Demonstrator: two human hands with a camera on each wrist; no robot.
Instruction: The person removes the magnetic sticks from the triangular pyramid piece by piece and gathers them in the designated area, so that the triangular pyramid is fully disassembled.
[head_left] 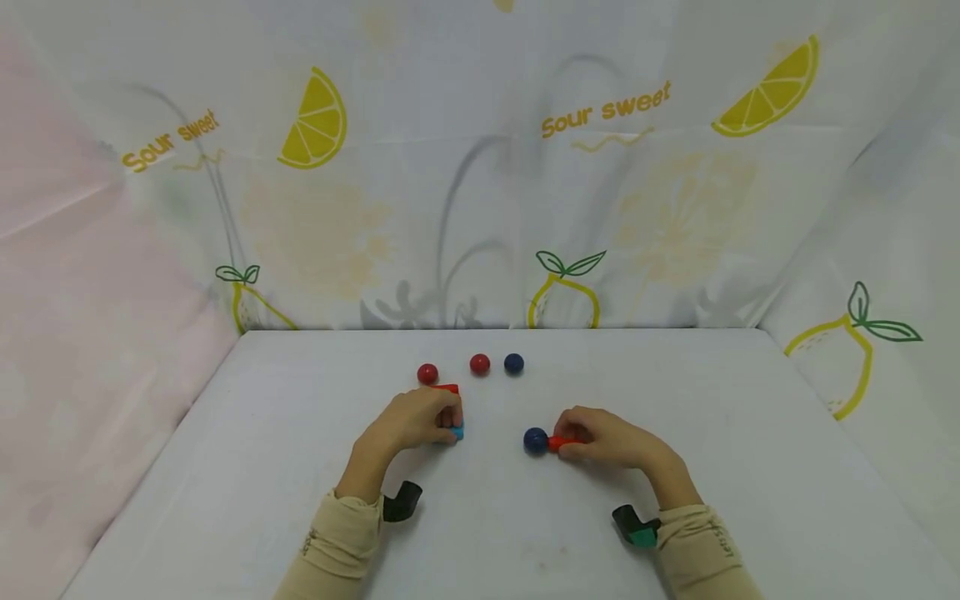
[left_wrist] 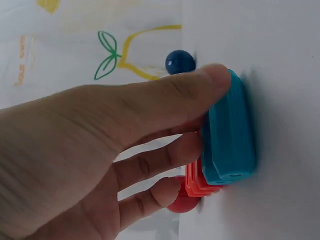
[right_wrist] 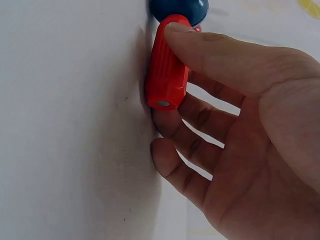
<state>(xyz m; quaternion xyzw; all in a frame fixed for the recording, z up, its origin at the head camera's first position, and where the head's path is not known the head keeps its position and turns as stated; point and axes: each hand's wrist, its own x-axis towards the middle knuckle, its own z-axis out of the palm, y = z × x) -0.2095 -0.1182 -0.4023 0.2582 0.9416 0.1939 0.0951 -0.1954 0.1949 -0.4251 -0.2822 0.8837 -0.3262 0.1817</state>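
My left hand (head_left: 416,419) pinches a blue plastic rod (left_wrist: 232,135) near the table's middle, with the thumb on one end and fingers behind it. Red plastic rods (left_wrist: 199,182) lie right behind the blue one, partly covered by it and the fingers. On the right, my right hand (head_left: 611,439) pinches a red plastic rod (right_wrist: 167,75) between thumb and fingers, low over the table. A grey metal disc shows in its near end. A dark blue ball (head_left: 536,441) sits at the rod's other end, overlapping the tip in the right wrist view.
Beyond the left hand, a red ball (head_left: 427,373) lies close to the red rods. Another red ball (head_left: 480,363) and a dark blue ball (head_left: 513,363) stand side by side near the back of the white table (head_left: 712,392). A printed cloth (head_left: 450,208) hangs behind the table.
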